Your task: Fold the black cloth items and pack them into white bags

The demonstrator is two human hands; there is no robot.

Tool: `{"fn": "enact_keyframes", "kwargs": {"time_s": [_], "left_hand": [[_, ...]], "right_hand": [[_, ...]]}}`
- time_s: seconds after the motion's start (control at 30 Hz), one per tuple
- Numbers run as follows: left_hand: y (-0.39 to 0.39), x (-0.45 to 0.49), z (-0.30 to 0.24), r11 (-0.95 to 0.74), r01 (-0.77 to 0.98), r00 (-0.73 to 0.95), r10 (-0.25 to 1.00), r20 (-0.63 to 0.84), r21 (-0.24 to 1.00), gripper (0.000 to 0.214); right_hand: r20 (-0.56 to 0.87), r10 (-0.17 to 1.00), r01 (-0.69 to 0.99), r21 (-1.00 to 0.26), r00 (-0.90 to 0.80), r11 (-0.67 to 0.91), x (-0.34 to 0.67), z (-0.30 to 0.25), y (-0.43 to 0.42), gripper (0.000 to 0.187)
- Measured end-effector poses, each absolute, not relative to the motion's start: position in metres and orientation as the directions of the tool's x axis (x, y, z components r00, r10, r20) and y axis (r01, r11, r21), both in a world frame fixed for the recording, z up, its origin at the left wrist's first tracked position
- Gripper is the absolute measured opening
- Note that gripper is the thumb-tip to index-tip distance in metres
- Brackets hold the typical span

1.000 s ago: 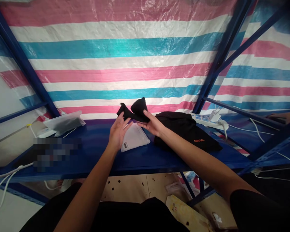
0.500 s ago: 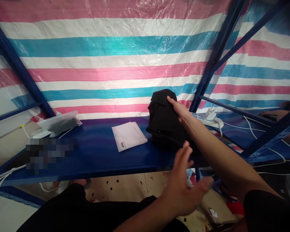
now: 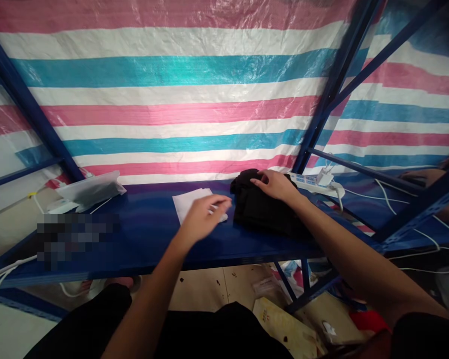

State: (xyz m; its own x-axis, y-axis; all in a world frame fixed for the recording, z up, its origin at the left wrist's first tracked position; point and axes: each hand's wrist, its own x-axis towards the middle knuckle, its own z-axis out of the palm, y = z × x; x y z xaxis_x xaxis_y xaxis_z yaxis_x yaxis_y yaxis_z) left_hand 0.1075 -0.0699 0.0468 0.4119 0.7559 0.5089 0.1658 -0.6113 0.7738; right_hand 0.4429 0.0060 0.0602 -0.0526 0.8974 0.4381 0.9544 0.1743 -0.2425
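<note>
A pile of black clothing (image 3: 264, 212) lies on the blue shelf (image 3: 142, 239), right of centre. My right hand (image 3: 275, 184) rests on top of the pile, palm down with fingers bent over the cloth. My left hand (image 3: 204, 217) hovers over a flat white plastic packet (image 3: 189, 199) with a barcode label, just left of the pile. Its fingers are loosely curled and slightly blurred, and nothing shows in them.
A clear bag with dark contents (image 3: 92, 189) lies at the shelf's back left. A white power strip (image 3: 314, 183) with plugs and cables sits behind the clothing. A striped tarp hangs behind. Blue uprights (image 3: 333, 85) frame the shelf. Boxes and packets lie on the floor below.
My right hand lowered the black garment onto the pile and now rests on it. My left hand swung up from below the shelf edge to above the white packet.
</note>
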Motion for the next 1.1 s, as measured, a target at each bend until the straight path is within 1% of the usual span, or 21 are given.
{"fn": "enact_keyframes", "kwargs": {"time_s": [0.03, 0.1, 0.2, 0.3, 0.37, 0.4, 0.43, 0.47, 0.53, 0.57, 0.6, 0.63, 0.7, 0.8, 0.87, 0.93, 0.97, 1.0, 1.03, 1.07, 1.1], "left_hand": [[-0.050, 0.095, 0.042, -0.630, 0.263, 0.320, 0.771, 0.550, 0.731, 0.033], [-0.013, 0.071, 0.028, -0.605, 0.457, 0.222, 0.787, 0.575, 0.652, 0.034], [0.025, 0.042, 0.008, -0.511, 0.667, 0.158, 0.809, 0.567, 0.543, 0.032], [0.039, 0.024, -0.006, -0.395, 0.745, 0.087, 0.857, 0.509, 0.537, 0.034], [0.041, 0.016, -0.012, -0.372, 0.750, 0.063, 0.863, 0.501, 0.547, 0.036], [0.041, 0.014, -0.014, -0.374, 0.749, 0.055, 0.858, 0.511, 0.547, 0.037], [0.041, 0.012, -0.015, -0.379, 0.749, 0.045, 0.848, 0.528, 0.544, 0.037], [0.041, 0.010, -0.016, -0.382, 0.752, 0.034, 0.836, 0.547, 0.537, 0.038], [0.042, 0.008, -0.017, -0.359, 0.773, -0.002, 0.823, 0.567, 0.523, 0.039], [0.042, 0.008, -0.018, -0.328, 0.788, -0.025, 0.828, 0.560, 0.521, 0.041], [0.042, 0.008, -0.018, -0.286, 0.804, -0.046, 0.844, 0.534, 0.522, 0.043], [0.041, 0.009, -0.018, -0.236, 0.819, -0.061, 0.871, 0.488, 0.523, 0.046], [0.039, 0.011, -0.017, -0.144, 0.849, -0.063, 0.928, 0.368, 0.508, 0.055], [0.037, 0.017, -0.016, -0.090, 0.890, -0.024, 0.970, 0.243, 0.447, 0.065], [0.036, 0.019, -0.015, -0.083, 0.907, -0.008, 0.977, 0.214, 0.414, 0.064], [0.036, 0.021, -0.015, -0.075, 0.912, -0.006, 0.980, 0.197, 0.402, 0.063], [0.037, 0.020, -0.014, -0.073, 0.911, -0.008, 0.981, 0.195, 0.406, 0.063], [0.037, 0.020, -0.014, -0.073, 0.908, -0.011, 0.981, 0.196, 0.414, 0.064], [0.037, 0.019, -0.014, -0.071, 0.904, -0.016, 0.980, 0.199, 0.422, 0.064], [0.038, 0.018, -0.014, -0.071, 0.901, -0.019, 0.979, 0.202, 0.429, 0.065], [0.038, 0.017, -0.014, -0.074, 0.899, -0.019, 0.978, 0.207, 0.431, 0.065]], "right_hand": [[0.408, 0.907, 0.942, -0.253, -0.104, 0.222, 0.436, 0.059, 0.005, 0.059], [0.374, 0.915, 0.934, -0.246, -0.154, 0.258, 0.423, 0.054, 0.007, 0.063], [0.348, 0.931, 0.958, -0.213, -0.111, 0.194, 0.410, 0.045, 0.017, 0.058], [0.316, 0.946, 0.960, -0.235, -0.071, 0.151, 0.409, 0.045, 0.025, 0.043], [0.355, 0.933, 0.947, -0.278, -0.055, 0.162, 0.419, 0.052, 0.025, 0.030], [0.380, 0.925, 0.928, -0.332, -0.031, 0.167, 0.429, 0.057, 0.023, 0.023], [0.396, 0.918, 0.894, -0.414, 0.009, 0.170, 0.442, 0.063, 0.018, 0.019], [0.380, 0.923, 0.833, -0.528, 0.061, 0.163, 0.459, 0.068, 0.013, 0.018], [0.280, 0.948, 0.640, -0.759, 0.150, 0.123, 0.503, 0.074, -0.003, 0.021], [0.223, 0.957, 0.564, -0.822, 0.187, 0.082, 0.528, 0.074, -0.012, 0.020], [0.185, 0.955, 0.529, -0.848, 0.233, 0.035, 0.555, 0.073, -0.022, 0.020], [0.163, 0.942, 0.537, -0.843, 0.294, -0.022, 0.581, 0.070, -0.031, 0.023], [0.196, 0.895, 0.598, -0.796, 0.401, -0.094, 0.627, 0.061, -0.047, 0.036], [0.292, 0.851, 0.643, -0.763, 0.436, -0.068, 0.664, 0.058, -0.058, 0.063], [0.341, 0.846, 0.689, -0.723, 0.410, -0.043, 0.657, 0.068, -0.056, 0.072], [0.363, 0.867, 0.770, -0.637, 0.342, -0.037, 0.625, 0.086, -0.050, 0.069], [0.381, 0.879, 0.827, -0.562, 0.288, -0.027, 0.602, 0.096, -0.045, 0.064], [0.413, 0.887, 0.878, -0.479, 0.205, 0.020, 0.575, 0.105, -0.040, 0.059], [0.440, 0.892, 0.900, -0.423, 0.104, 0.104, 0.545, 0.112, -0.033, 0.055], [0.431, 0.902, 0.902, -0.387, -0.007, 0.192, 0.513, 0.117, -0.027, 0.052], [0.387, 0.916, 0.892, -0.370, -0.105, 0.259, 0.480, 0.118, -0.020, 0.050]]}}
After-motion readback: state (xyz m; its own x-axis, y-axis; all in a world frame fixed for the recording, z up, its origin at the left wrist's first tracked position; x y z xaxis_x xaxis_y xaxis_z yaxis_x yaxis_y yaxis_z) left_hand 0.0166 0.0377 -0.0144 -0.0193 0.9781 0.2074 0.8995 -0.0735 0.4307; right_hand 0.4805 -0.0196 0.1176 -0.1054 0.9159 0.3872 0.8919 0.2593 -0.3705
